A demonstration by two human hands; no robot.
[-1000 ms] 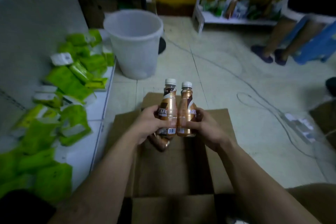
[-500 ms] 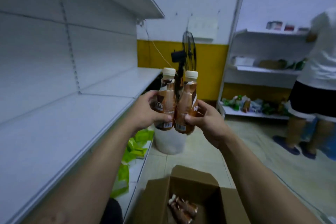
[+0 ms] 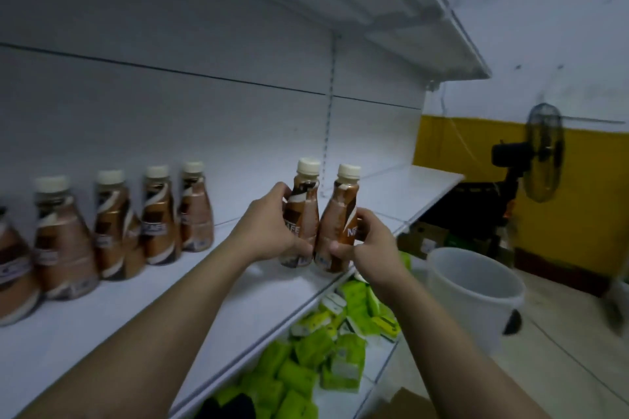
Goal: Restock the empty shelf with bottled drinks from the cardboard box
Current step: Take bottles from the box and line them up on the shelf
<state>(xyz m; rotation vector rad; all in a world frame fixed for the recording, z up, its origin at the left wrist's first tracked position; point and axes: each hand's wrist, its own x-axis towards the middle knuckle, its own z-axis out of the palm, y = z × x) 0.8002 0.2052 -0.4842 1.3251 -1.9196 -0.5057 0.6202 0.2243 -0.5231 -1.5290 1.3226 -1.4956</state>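
Observation:
Each of my hands holds one brown coffee bottle with a cream cap, upright and side by side, at the front edge of the white shelf (image 3: 238, 309). My left hand (image 3: 269, 231) grips the left bottle (image 3: 303, 214). My right hand (image 3: 371, 248) grips the right bottle (image 3: 340, 221). Whether their bases touch the shelf I cannot tell. Several matching bottles (image 3: 160, 214) stand in a row along the shelf to the left. One corner of the cardboard box (image 3: 401, 405) shows at the bottom.
Green packets (image 3: 326, 357) lie piled on the lowest shelf below. A white bucket (image 3: 476, 296) stands on the floor to the right, with a black fan (image 3: 541, 153) by the yellow wall behind it. Another white shelf (image 3: 442, 27) hangs overhead.
The view has swung left toward the shelf, and both hands have carried their bottles from mid-air over the box to the shelf's front edge. The row of bottles has come into view.

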